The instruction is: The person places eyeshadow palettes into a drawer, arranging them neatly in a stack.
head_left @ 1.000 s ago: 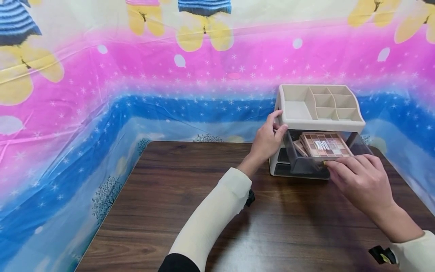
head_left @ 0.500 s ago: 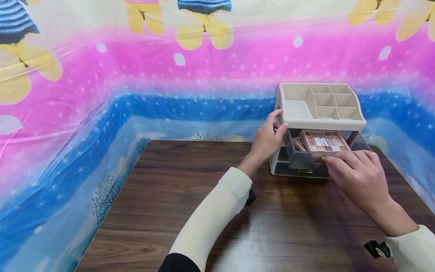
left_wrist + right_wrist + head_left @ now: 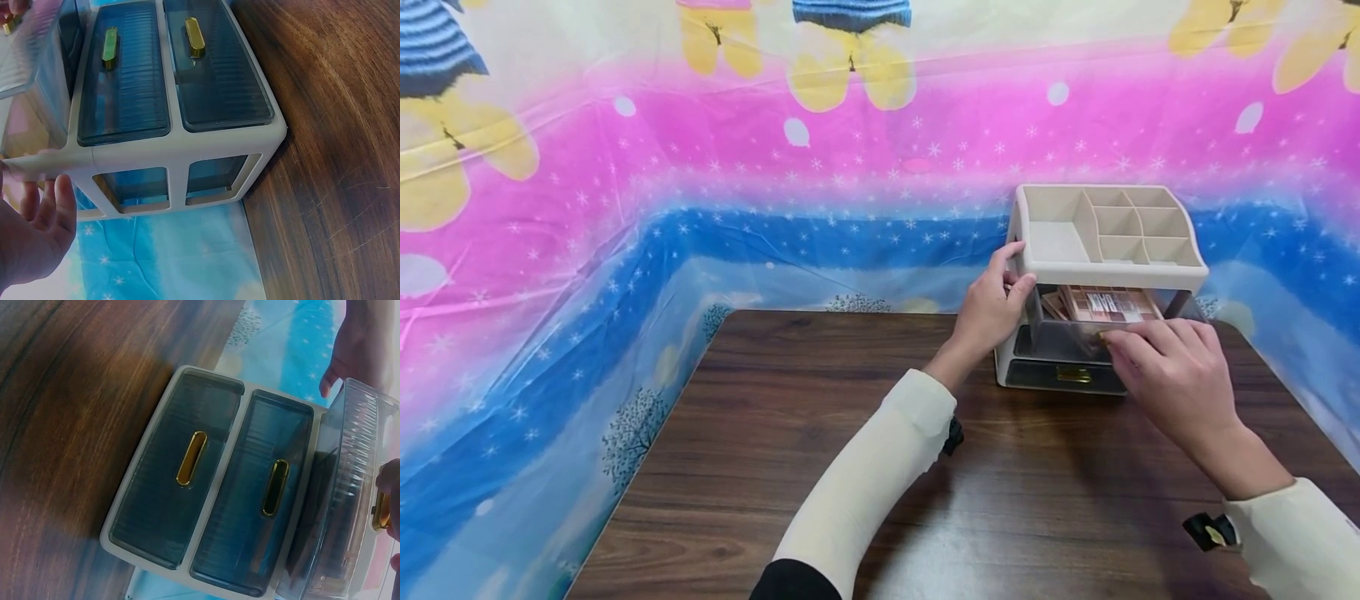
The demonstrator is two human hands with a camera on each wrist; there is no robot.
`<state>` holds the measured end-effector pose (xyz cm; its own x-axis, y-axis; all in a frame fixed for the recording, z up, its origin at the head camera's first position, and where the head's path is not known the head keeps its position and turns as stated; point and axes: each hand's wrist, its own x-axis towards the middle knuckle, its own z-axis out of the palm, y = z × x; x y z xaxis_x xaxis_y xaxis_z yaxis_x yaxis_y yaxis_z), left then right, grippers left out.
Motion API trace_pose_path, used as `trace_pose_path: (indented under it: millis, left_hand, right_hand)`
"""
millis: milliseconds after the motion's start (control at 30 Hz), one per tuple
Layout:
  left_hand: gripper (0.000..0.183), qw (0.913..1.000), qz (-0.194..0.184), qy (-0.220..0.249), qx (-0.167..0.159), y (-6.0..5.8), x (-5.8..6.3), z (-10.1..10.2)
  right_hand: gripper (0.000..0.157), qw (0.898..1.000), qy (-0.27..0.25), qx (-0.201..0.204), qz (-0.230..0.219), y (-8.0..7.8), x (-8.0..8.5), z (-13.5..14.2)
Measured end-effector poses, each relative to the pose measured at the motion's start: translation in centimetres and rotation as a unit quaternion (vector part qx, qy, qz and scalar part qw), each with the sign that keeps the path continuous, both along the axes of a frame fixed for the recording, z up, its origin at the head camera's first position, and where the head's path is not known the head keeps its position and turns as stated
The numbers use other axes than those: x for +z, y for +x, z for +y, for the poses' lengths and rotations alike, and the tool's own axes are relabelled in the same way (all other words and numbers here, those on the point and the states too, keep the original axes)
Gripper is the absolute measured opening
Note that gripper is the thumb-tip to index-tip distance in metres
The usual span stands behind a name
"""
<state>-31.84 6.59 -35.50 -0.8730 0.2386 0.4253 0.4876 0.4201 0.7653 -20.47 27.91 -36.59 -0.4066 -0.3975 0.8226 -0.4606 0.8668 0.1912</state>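
Note:
A cream desktop organizer [image 3: 1108, 273] with smoky see-through drawers stands at the right of the table. Its top drawer [image 3: 1063, 340] is pulled partway out and holds several makeup palettes [image 3: 1108, 303]. My right hand [image 3: 1176, 375] pinches the gold handle [image 3: 380, 511] on that drawer's front. At the organizer's left side, my left hand [image 3: 988, 304] grips the frame, fingers curled round its edge and thumb at the front. In the left wrist view, the two lower drawers, one with a gold handle [image 3: 194, 37], sit closed in the frame.
Divided compartments [image 3: 1138, 221] form the organizer's top. The brown wooden table [image 3: 820, 417] reaches out in front and to the left. A pink and blue patterned cloth [image 3: 850, 167] hangs right behind the table.
The top drawer has slid inward, my right hand moving forward with it. More of the palettes is now under the organizer's top, and the lowest drawer's handle has come into sight. My left hand stays put.

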Motion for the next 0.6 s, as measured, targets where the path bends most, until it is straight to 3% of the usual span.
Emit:
trace_pose_path:
  millis: [600]
  left_hand:
    - [0.051, 0.9999, 0.009, -0.008, 0.0, 0.0, 0.0, 0.0]
  right_hand:
    - [0.026, 0.999, -0.03, -0.041, 0.001, -2.6, -0.5, -0.3]
